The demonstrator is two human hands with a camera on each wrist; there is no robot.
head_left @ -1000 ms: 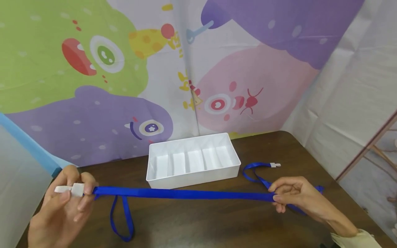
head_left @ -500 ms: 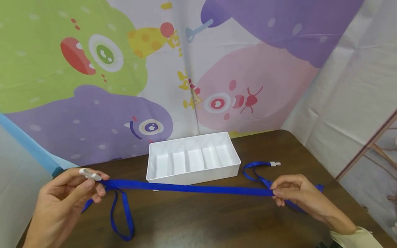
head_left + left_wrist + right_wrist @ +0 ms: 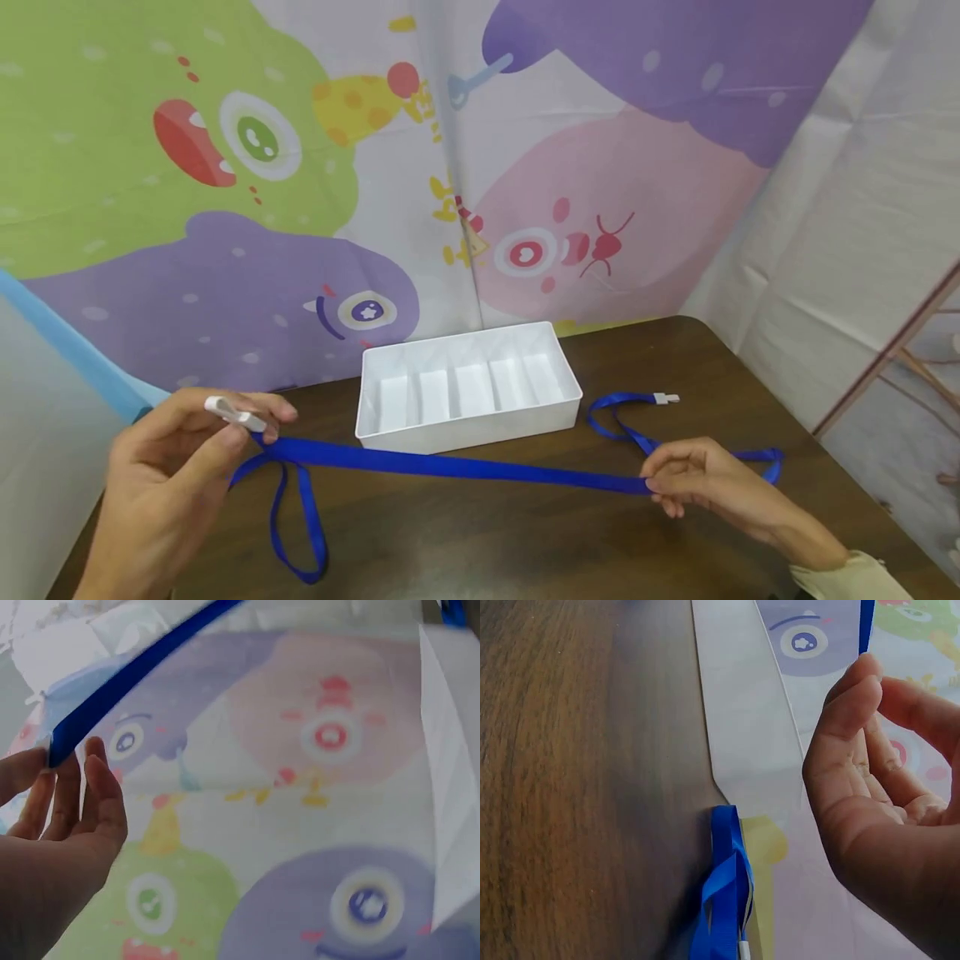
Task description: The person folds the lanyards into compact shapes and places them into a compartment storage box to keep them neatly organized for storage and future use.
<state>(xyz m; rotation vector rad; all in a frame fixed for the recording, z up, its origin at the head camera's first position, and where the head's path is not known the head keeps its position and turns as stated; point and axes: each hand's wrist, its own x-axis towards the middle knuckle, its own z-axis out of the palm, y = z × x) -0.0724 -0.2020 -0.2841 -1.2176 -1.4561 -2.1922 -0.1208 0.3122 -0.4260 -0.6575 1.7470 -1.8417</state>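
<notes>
A blue lanyard strap is stretched between the two hands above the table, sloping down to the right. In the head view the left hand pinches its white plastic clip between thumb and fingers. Thumb and fingertips of the right hand pinch the strap's other end. The right wrist view shows that hand's fingertips meeting at the blue band. A narrow blue loop hangs below the left hand, close over the table.
A white box with several compartments stands at the back middle of the brown table. Another blue lanyard with a white clip lies right of it, partly behind the right hand. A cartoon-printed cloth hangs behind.
The left hand has moved right and slightly up, turning the white clip to a tilt. The right hand has shifted slightly left and down, so the strap now slopes more.
</notes>
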